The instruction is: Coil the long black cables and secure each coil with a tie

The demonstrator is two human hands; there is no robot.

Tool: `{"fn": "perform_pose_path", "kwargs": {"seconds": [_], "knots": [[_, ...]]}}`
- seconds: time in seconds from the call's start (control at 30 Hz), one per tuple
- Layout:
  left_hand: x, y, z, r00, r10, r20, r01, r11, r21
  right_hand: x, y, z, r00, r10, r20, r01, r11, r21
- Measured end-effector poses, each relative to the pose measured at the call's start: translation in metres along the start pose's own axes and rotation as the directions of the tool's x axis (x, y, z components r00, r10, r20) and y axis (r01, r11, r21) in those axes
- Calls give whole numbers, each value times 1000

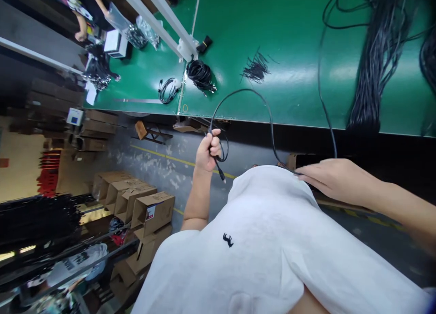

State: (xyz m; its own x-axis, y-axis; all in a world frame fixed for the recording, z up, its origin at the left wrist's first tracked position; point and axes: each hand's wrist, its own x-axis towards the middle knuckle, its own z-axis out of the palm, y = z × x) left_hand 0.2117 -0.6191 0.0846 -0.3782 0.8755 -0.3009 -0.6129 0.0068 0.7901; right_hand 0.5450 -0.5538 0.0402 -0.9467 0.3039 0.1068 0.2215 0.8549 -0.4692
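Note:
My left hand (208, 151) is closed around a black cable (250, 90), off the table's front edge. A small loop and a plug end (222, 175) hang below its fingers. From there the cable arches over the green table and drops towards my right hand (335, 180). The fingers of that hand are pressed together on the cable in front of the white shirt. Another stretch of black cable (322, 91) runs from the right hand up across the table towards a thick bundle of black cables (373, 73).
On the green table (289, 41) lie a pile of short black ties (256, 69), a coiled black cable (200, 75) and a smaller coil (168, 90). White posts (170, 23) rise at the left. A co-worker's hand (81, 34) shows beyond. Cardboard boxes (153, 209) stand on the floor.

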Motion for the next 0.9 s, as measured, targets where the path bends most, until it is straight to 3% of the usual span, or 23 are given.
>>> {"fn": "perform_pose_path", "kwargs": {"seconds": [0.07, 0.17, 0.23, 0.33, 0.4, 0.5, 0.67, 0.73, 0.83, 0.9], "knots": [[4, -18, 9, 992, -71, 108, 59, 993, 107, 19, 1, 3, 987, 72, 146, -60, 995, -85], [8, -50, 20, 926, -225, 302, 130, 944, 303, 44, 0, 4, 945, -104, 311, 98, 995, 37], [5, -69, 23, 850, -356, 389, 173, 885, 433, 55, -1, -6, 955, -176, 240, 146, 980, 137], [-4, -81, 22, 725, -527, 444, 231, 792, 565, 62, 12, -27, 989, -101, 108, 71, 965, 252], [-10, -82, 21, 647, -609, 459, 284, 751, 596, 63, 27, -35, 993, -57, 108, 15, 934, 357], [-15, -81, 23, 604, -648, 465, 372, 745, 554, 63, 45, -30, 993, -27, 112, -32, 869, 493], [-18, -82, 25, 662, -661, 354, 528, 746, 406, 65, 76, -9, 994, 107, 10, -95, 825, 557], [-18, -71, 24, 757, -602, 252, 523, 791, 319, 54, 106, -1, 984, 174, -35, -133, 856, 500], [-17, -35, 19, 945, -313, 91, 300, 944, 136, 18, 164, 21, 931, 333, -149, -288, 921, 260], [-18, -6, 13, 989, -147, 10, 146, 987, 69, -10, 187, 43, 854, 485, -186, -470, 874, 123]]}}
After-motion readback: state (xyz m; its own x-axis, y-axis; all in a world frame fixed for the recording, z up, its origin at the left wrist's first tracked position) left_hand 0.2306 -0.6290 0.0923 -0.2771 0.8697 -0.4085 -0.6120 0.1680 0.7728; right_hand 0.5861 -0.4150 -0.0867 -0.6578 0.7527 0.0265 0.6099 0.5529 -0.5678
